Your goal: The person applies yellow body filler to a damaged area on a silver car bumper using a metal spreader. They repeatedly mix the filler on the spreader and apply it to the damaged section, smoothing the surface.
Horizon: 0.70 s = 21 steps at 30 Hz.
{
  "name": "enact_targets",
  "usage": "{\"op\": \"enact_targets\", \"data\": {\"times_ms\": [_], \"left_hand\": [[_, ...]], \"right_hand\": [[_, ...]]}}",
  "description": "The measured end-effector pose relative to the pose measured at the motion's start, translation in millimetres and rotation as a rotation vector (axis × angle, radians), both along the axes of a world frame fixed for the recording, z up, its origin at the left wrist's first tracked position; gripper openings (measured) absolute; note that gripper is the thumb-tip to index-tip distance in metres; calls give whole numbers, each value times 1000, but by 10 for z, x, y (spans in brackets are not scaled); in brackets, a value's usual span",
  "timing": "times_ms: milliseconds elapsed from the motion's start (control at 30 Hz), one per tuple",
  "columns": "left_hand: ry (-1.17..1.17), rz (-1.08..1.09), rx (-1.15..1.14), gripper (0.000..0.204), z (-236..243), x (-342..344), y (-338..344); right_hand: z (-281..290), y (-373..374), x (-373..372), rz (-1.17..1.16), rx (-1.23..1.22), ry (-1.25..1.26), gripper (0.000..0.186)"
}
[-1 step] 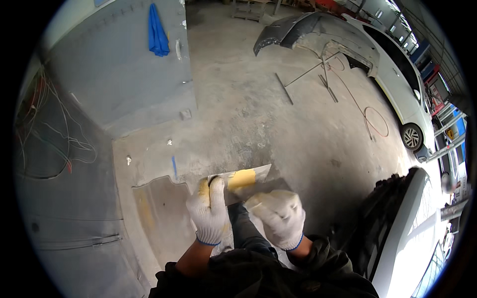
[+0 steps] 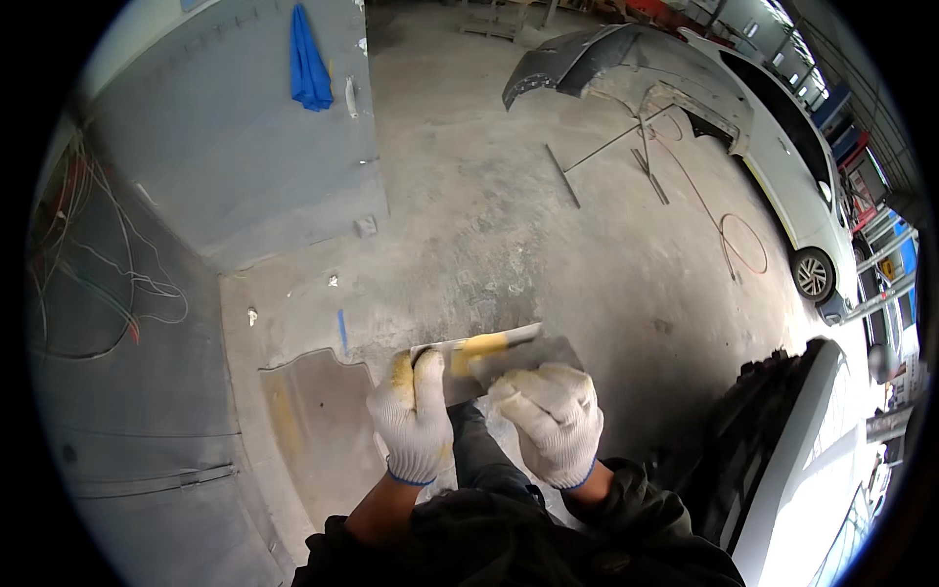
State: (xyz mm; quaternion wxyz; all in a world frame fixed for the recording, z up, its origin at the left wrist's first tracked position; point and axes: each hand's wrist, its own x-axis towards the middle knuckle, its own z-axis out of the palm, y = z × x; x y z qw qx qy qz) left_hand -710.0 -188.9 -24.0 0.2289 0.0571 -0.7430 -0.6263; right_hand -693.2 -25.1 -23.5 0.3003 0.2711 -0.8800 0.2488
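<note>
Yellow paste (image 2: pixel 479 348) lies in a smear on a flat mixing board (image 2: pixel 446 350), held above the floor in front of the person's body. The board carries the paste around the middle of its far edge. A grey flat scraper (image 2: pixel 533 354) slants over the board's right part, its left end at the paste.

2 white knitted gloves with blue cuff edges cover the hands. The left hand (image 2: pixel 409 416) grasps the board's left end, thumb laid along it, yellow stains on the glove. The right hand (image 2: pixel 553 421) has its fingers curled tightly around the scraper's near side.

On the floor to the near left lies a grey-brown panel (image 2: pixel 328 421) with a wavy far edge and a yellowish patch. Just beyond it is 1 blue strip (image 2: pixel 342 331). Farther left, loose wires (image 2: pixel 127 274) hang by a grey wall, and a blue cloth (image 2: pixel 311 68) hangs on a grey partition.

To the far right, a dark car bumper (image 2: pixel 704 83) rests by a thin metal stand (image 2: pixel 606 149), beside a white car (image 2: pixel 782 157). A looped hose (image 2: pixel 748 243) lies nearer. At the near right stands a white panel (image 2: pixel 797 440).
</note>
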Motion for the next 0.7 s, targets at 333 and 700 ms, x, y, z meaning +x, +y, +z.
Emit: {"op": "enact_targets", "data": {"times_ms": [333,700], "left_hand": [[-75,83,85,19,250,-2828,416],[-164,-431,64,16,34,-5183,422]], "right_hand": [[189,222,-2913,59,16,-24,38],[640,908,-5051,199,-706,-542,23]]}}
